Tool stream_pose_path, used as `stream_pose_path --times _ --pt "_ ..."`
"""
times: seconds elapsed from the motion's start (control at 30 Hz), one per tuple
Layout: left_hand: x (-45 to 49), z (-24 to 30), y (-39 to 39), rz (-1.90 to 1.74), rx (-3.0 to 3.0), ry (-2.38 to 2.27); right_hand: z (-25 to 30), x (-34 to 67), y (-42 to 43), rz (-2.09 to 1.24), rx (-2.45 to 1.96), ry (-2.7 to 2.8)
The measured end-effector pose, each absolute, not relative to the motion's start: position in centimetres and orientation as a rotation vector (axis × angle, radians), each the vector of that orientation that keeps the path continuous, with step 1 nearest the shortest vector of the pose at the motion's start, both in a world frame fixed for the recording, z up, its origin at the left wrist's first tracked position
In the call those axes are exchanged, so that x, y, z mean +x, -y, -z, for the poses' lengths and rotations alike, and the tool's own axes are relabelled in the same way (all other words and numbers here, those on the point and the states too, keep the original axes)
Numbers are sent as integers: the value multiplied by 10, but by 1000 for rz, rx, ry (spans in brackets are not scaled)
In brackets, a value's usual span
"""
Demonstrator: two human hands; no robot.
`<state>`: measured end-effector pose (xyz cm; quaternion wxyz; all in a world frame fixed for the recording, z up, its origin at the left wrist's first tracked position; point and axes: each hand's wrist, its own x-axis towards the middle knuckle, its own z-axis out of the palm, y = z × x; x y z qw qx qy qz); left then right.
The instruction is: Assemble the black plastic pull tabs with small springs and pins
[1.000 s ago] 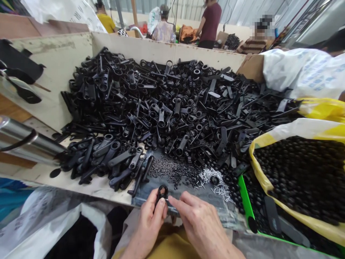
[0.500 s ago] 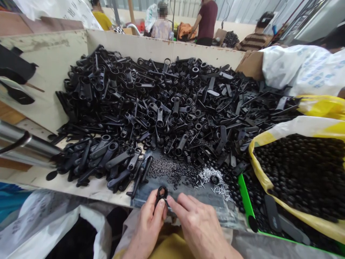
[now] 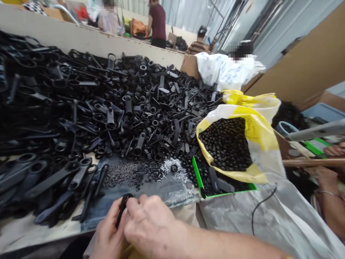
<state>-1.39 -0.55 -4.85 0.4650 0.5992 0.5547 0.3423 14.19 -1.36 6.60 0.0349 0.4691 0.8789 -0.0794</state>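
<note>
Low at the front edge of the table, my left hand [image 3: 106, 232] is closed around a black plastic part with a ring-shaped end [image 3: 123, 208], held upright. My right hand [image 3: 152, 219] presses against the same part, its fingers curled together; what the fingertips pinch is hidden. Just beyond my hands lies a dark work mat [image 3: 159, 192] carrying small dark pins [image 3: 118, 174] and shiny silver pins [image 3: 175, 169]. Left of them is a heap of black ring-ended handles [image 3: 78, 176].
A big pile of black plastic parts [image 3: 107, 104] fills the table up to a pale board [image 3: 88, 37]. At right stand a green-edged tray [image 3: 197, 176] and a yellow-white bag [image 3: 261, 133] of small black round pieces. A person's arm [image 3: 330, 194] shows at far right; other people work behind.
The view has swung to the right, bringing the far-right person's arm into sight. My right hand has closed in on the ring end, covering more of the black part.
</note>
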Motion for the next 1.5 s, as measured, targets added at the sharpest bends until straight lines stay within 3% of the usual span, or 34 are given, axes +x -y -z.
stream_pose_path --times 0.13,0.37,0.53,0.67,0.77,0.87,1.03,1.5 --pt "-27 49 2 -698 1664 -1278 -69 140 23 269 1593 -2584" --pt "-12 33 14 -797 2012 -1234 -55 178 53 264 1838 -2636" --pt "-1 30 1 -890 2181 -1314 -37 180 67 51 1921 -2636" --pt "10 -2 -21 -948 1832 -1712 -43 194 65 144 2025 -2789" --pt "24 -27 -25 -908 1440 -1356 -58 231 41 415 2365 -2783" --pt "35 -36 -21 -856 1016 -1101 -67 277 7 184 2678 -2240" --pt "25 -31 -22 -719 504 -878 -52 312 -32 86 2766 -1923" --pt "7 -29 -14 -775 489 -875 -35 302 -47 -111 3096 -1817"
